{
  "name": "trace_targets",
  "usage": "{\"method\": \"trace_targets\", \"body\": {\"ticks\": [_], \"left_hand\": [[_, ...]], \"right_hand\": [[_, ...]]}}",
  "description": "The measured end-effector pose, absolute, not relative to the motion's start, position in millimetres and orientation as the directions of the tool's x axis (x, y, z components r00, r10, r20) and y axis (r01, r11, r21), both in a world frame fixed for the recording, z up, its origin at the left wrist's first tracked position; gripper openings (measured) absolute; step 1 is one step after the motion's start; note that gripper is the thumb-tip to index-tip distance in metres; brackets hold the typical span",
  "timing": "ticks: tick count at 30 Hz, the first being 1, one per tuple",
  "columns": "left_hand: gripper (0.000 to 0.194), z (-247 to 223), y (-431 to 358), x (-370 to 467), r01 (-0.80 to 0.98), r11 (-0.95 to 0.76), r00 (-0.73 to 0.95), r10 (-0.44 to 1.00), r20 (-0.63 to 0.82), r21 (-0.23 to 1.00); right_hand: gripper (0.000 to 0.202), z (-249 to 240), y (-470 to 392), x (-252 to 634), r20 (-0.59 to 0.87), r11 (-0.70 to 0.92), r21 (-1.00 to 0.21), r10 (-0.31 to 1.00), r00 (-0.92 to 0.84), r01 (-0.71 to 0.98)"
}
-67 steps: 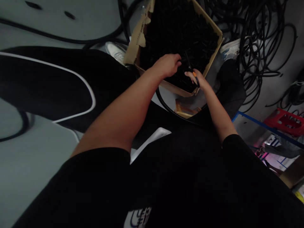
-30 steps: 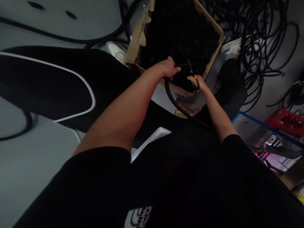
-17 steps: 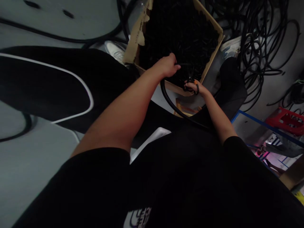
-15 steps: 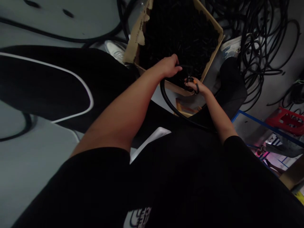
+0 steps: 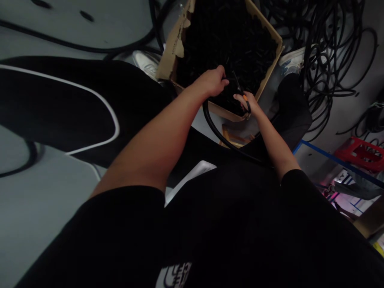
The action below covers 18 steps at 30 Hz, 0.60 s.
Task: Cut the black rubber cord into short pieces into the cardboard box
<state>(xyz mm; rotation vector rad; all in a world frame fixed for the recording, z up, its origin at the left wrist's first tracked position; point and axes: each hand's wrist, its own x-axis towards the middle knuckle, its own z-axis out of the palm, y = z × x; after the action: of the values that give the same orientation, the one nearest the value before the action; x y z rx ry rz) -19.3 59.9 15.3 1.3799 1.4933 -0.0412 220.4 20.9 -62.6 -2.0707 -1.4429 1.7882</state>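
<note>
Grips the black hose [image 5: 211, 124] in the left hand [image 5: 214, 82], above the near part of the carton, with fingers curled closed and thumb pressed in, and a short dark end poking out toward the right. Holds the scissors [image 5: 245, 98] in the right hand [image 5: 247, 102], with orange showing on the handle, dark blades pointing up and slightly left, and the thumb set apart from the fingers, only partly closed round the handles. Cannot tell whether the blades touch the hose end, nor how wide they stand. Has the hands near each other but apart, the left a little higher in the frame.

Reaches over the cardboard carton [image 5: 270, 71] at top centre, torn along its left flap and filled with short black pieces [image 5: 229, 38], too dark to count. Lets the hose curve down from the left hand, outside the near wall, then right across the lap. Has a pale shoe [image 5: 146, 64] left of the carton and another shoe [image 5: 292, 63] right of it, beside tangled black hoses [image 5: 319, 60] at upper right. Wears dark trousers [image 5: 60, 104] with a white stripe, and a black shirt [image 5: 240, 240] at bottom centre. Includes a red plastic item [image 5: 360, 154] at the right edge, beyond a blue-edged frame [image 5: 330, 157].
</note>
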Motion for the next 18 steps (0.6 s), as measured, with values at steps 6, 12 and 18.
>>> {"method": "trace_targets", "body": {"ticks": [6,12,18], "left_hand": [[0.081,10,60,-20,0.772,0.368,0.187,0.648,-0.738,0.519],[0.056,-4,59,-18,0.732,0.343,0.229,0.69,-0.686,0.589],[0.035,0,59,-9,0.629,0.364,0.341,0.665,-0.665,0.687]], "right_hand": [[0.055,-63,-1,224,-0.812,-0.599,-0.538,0.558,-0.174,0.593],[0.048,-64,-20,233,-0.806,-0.697,-0.592,0.528,-0.268,0.405],[0.043,-68,2,237,-0.731,-0.592,-0.677,0.61,-0.306,0.437]]}}
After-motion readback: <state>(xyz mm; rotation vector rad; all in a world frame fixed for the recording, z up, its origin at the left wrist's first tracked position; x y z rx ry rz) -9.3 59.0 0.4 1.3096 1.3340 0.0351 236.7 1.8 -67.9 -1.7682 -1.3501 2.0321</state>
